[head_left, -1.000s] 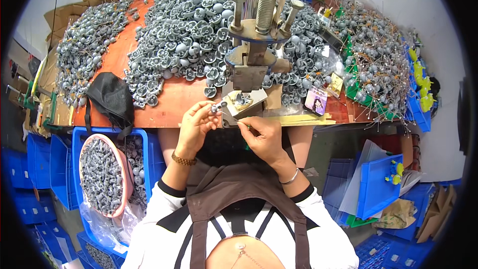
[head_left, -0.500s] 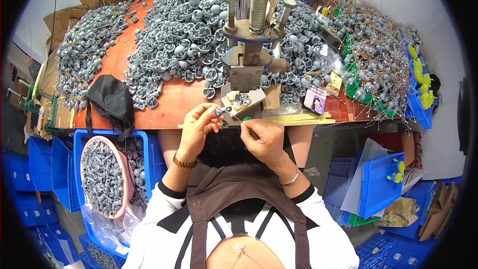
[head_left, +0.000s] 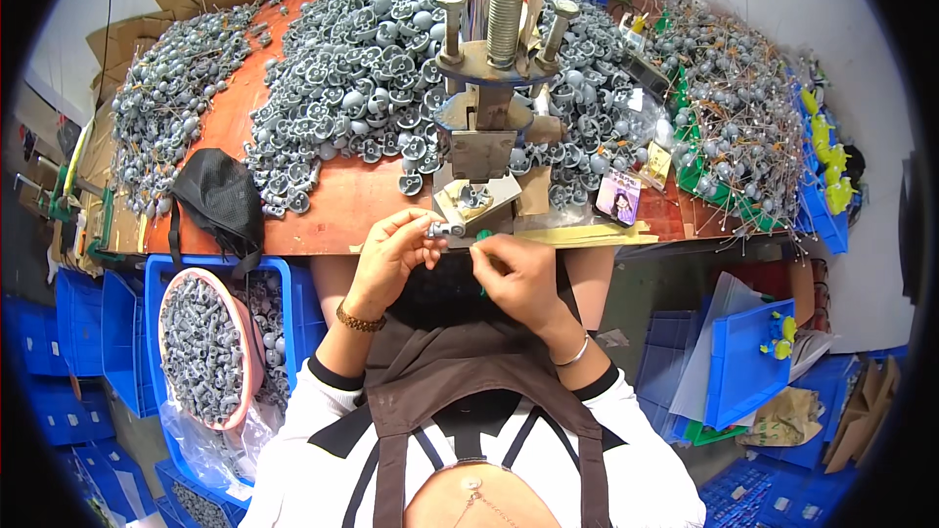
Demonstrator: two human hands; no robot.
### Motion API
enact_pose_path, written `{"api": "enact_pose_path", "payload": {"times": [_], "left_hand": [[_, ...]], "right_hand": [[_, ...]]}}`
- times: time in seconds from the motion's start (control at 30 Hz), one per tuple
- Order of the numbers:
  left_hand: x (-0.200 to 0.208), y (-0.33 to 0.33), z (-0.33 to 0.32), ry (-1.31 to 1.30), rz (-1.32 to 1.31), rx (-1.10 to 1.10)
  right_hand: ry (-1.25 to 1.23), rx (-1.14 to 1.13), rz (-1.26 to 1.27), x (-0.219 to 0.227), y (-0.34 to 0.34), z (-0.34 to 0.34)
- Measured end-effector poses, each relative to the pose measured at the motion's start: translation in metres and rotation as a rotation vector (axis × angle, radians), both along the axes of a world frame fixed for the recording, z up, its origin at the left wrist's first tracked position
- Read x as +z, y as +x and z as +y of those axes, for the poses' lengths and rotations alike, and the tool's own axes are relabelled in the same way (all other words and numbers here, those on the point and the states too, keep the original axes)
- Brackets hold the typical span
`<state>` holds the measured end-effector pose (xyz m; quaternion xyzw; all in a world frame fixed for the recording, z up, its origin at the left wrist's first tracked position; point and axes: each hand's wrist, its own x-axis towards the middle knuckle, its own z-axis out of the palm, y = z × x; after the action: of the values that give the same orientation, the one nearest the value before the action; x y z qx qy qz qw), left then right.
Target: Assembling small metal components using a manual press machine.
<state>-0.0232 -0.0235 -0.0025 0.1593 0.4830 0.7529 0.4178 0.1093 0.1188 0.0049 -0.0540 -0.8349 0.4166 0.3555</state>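
My left hand (head_left: 396,252) pinches a small grey plastic part (head_left: 446,231) between thumb and fingertips, in front of the bench press (head_left: 484,142). Close beside it on the right, my right hand (head_left: 518,274) is closed, its fingertips pressed together near that part. Something green (head_left: 483,235) shows just beyond the right fingers, and a green bit shows below them; what the hand grips is mostly hidden. On the press base, under the metal ram, sits a pale fixture (head_left: 469,198) with a grey piece in it.
A large heap of grey cup-shaped parts (head_left: 357,78) covers the red table behind the press. Wired grey parts (head_left: 738,108) pile up at right, others (head_left: 176,98) at left. A black cap (head_left: 217,198) lies at the table edge, above a pink basin (head_left: 245,372) of grey parts.
The grey part in my left hand has turned and shifted slightly right and down. A thin wire-like line near my right fingertips no longer shows clearly. The press looks unchanged.
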Motion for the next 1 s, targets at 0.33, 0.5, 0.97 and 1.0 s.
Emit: {"api": "enact_pose_path", "payload": {"times": [0.33,0.5,0.97,1.0], "left_hand": [[0.019,0.018,0.009,-0.143,1.133,0.053],[0.010,0.013,0.005,-0.135,1.293,0.309],[0.002,0.017,0.032,-0.375,1.117,0.255],[-0.006,0.011,0.035,-0.405,1.155,0.317]], "right_hand": [[-1.003,0.244,-0.246,0.003,-0.007,0.014],[-1.216,0.239,-0.161,-0.009,-0.007,0.019],[-0.657,0.145,-0.138,-0.032,-0.030,0.026],[-0.407,0.019,-0.120,-0.036,-0.034,0.026]]}}
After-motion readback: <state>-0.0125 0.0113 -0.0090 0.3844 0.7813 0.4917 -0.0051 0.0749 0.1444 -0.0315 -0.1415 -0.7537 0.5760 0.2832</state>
